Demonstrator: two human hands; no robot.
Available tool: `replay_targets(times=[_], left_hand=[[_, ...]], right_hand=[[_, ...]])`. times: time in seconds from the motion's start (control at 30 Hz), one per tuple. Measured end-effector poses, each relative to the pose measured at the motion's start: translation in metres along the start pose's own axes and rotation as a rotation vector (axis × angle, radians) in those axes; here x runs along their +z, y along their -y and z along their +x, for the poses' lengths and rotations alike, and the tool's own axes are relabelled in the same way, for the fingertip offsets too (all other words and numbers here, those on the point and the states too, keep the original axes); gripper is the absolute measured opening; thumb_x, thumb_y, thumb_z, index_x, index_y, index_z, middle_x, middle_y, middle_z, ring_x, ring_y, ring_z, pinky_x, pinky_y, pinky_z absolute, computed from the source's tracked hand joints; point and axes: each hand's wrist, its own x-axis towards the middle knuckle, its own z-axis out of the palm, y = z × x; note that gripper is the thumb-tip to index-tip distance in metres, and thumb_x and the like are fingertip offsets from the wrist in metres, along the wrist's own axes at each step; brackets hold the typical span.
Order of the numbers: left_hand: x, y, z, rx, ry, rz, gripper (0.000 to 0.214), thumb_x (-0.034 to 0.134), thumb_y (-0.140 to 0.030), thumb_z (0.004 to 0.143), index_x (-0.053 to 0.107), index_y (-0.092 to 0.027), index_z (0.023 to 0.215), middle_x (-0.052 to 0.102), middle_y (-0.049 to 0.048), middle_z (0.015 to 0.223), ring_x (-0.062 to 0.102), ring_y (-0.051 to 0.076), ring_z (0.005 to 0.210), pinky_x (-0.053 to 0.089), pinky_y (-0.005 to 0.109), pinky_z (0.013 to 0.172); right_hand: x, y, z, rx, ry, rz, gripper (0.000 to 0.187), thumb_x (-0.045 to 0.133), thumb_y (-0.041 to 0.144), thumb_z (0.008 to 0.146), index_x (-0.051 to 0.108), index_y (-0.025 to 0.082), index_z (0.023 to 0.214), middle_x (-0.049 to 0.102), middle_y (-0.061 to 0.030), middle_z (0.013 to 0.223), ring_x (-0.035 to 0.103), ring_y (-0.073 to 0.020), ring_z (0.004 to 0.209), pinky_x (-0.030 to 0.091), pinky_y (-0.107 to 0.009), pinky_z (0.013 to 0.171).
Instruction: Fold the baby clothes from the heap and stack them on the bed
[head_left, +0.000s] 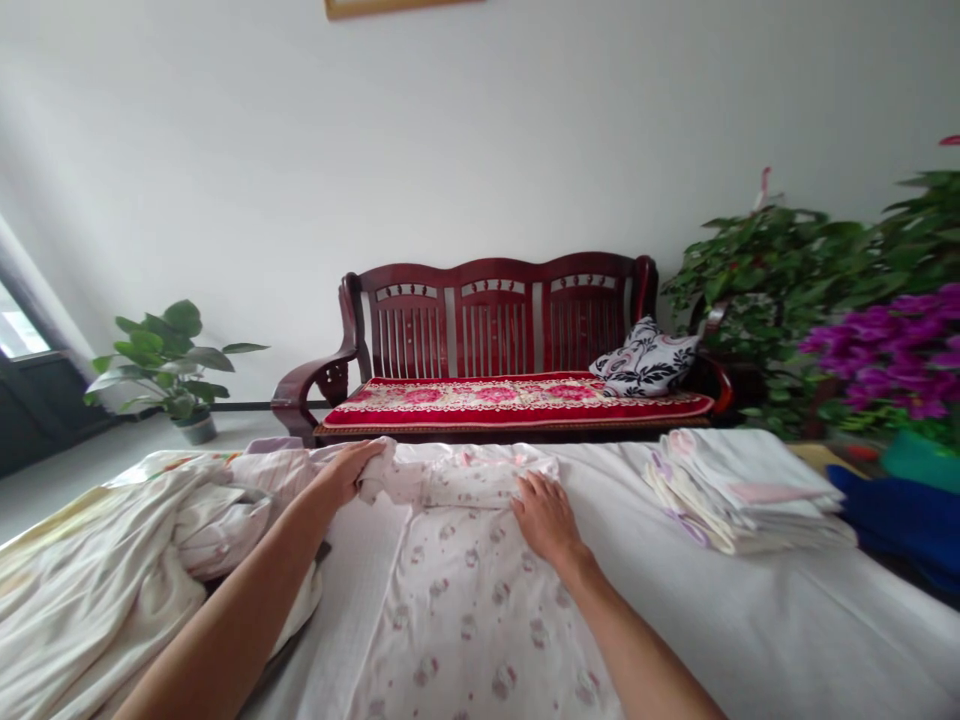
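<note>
A white garment point(469, 600) with a small grey-and-pink print lies spread on the white cloth in front of me. Its far end has pink trim and a band of fabric folded over. My left hand point(354, 470) pinches the garment's far left part, a sleeve by its look, slightly raised. On the folded band's right side rests my right hand point(546, 515), palm down with the fingers stretched out. To the left is a heap of loose pale clothes point(97, 580), partly behind my left forearm. A stack of folded clothes point(742, 490) sits to the right.
White cloth point(765, 620) covers the surface under the clothes. Dark blue fabric point(900, 525) lies at the right edge. Beyond stands a red wooden bench point(491, 320) with a patterned cushion point(649, 360). Potted plants flank it, a leafy one point(169, 355) left and purple flowers point(892, 345) right.
</note>
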Motion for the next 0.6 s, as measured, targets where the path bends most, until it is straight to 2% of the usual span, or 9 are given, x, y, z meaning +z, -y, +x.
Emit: replay_targets(times=[0.07, 0.17, 0.2, 0.23, 0.3, 0.4, 0.5, 0.6], left_hand=[[0.027, -0.006, -0.007, -0.002, 0.096, -0.067, 0.037, 0.068, -0.044, 0.076, 0.067, -0.014, 0.098, 0.069, 0.0039, 0.076, 0.065, 0.015, 0.062, 0.055, 0.026, 0.056], [0.062, -0.006, -0.017, 0.011, 0.386, -0.202, 0.045, 0.069, -0.042, 0.080, 0.066, -0.017, 0.117, 0.073, 0.0096, 0.099, 0.071, 0.018, 0.080, 0.059, 0.029, 0.070], [0.070, -0.003, -0.019, 0.025, 0.422, -0.190, 0.044, 0.069, -0.040, 0.081, 0.066, -0.017, 0.119, 0.073, 0.0108, 0.104, 0.072, 0.019, 0.085, 0.059, 0.031, 0.075], [0.074, 0.002, -0.020, 0.046, 0.406, -0.136, 0.042, 0.069, -0.038, 0.082, 0.066, -0.017, 0.118, 0.073, 0.0114, 0.106, 0.073, 0.020, 0.088, 0.059, 0.033, 0.078], [0.076, 0.017, -0.019, 0.098, 0.249, 0.038, 0.032, 0.065, -0.034, 0.083, 0.069, -0.015, 0.108, 0.075, 0.0105, 0.099, 0.073, 0.021, 0.087, 0.059, 0.034, 0.078], [0.064, 0.044, -0.015, 0.151, 0.055, 0.234, 0.018, 0.061, -0.025, 0.079, 0.072, -0.014, 0.089, 0.075, 0.0088, 0.087, 0.071, 0.022, 0.088, 0.057, 0.036, 0.080], [0.054, 0.065, -0.019, 0.192, -0.012, 0.341, 0.018, 0.058, -0.013, 0.073, 0.073, -0.017, 0.082, 0.075, 0.0075, 0.093, 0.068, 0.024, 0.097, 0.052, 0.040, 0.094], [0.055, 0.076, -0.028, 0.289, 0.011, 0.490, 0.032, 0.054, -0.007, 0.074, 0.075, -0.021, 0.094, 0.073, 0.0056, 0.109, 0.065, 0.024, 0.107, 0.046, 0.040, 0.104]], right_hand=[[-0.001, 0.000, 0.000, -0.012, 0.009, -0.002, 0.048, 0.039, 0.036, 0.099, 0.054, 0.016, 0.140, 0.050, -0.0134, 0.150, 0.037, -0.0282, 0.142, 0.023, -0.044, 0.118], [-0.007, 0.000, -0.001, -0.072, 0.007, 0.007, 0.045, 0.039, 0.030, 0.098, 0.058, 0.014, 0.135, 0.055, -0.0141, 0.144, 0.041, -0.0267, 0.138, 0.024, -0.041, 0.117], [-0.009, 0.000, -0.001, -0.097, 0.001, 0.017, 0.042, 0.040, 0.028, 0.098, 0.059, 0.014, 0.133, 0.058, -0.0137, 0.141, 0.044, -0.0258, 0.136, 0.025, -0.039, 0.116], [-0.012, 0.001, -0.002, -0.113, -0.005, 0.031, 0.040, 0.040, 0.025, 0.097, 0.061, 0.015, 0.129, 0.060, -0.0130, 0.138, 0.047, -0.0247, 0.132, 0.028, -0.036, 0.114], [-0.018, 0.002, -0.004, -0.125, -0.006, 0.058, 0.036, 0.041, 0.021, 0.095, 0.066, 0.018, 0.121, 0.064, -0.0108, 0.130, 0.053, -0.0225, 0.123, 0.034, -0.032, 0.108], [-0.023, 0.004, -0.005, -0.099, -0.008, 0.079, 0.034, 0.038, 0.019, 0.096, 0.070, 0.021, 0.111, 0.068, -0.0087, 0.119, 0.057, -0.0217, 0.113, 0.040, -0.031, 0.098], [-0.025, 0.004, -0.005, -0.062, -0.046, 0.101, 0.035, 0.037, 0.023, 0.099, 0.071, 0.022, 0.109, 0.070, -0.0079, 0.113, 0.057, -0.0219, 0.110, 0.040, -0.031, 0.097], [-0.027, 0.002, -0.005, 0.012, -0.093, 0.176, 0.040, 0.033, 0.027, 0.101, 0.069, 0.022, 0.116, 0.071, -0.0068, 0.115, 0.059, -0.0201, 0.110, 0.041, -0.029, 0.098]])
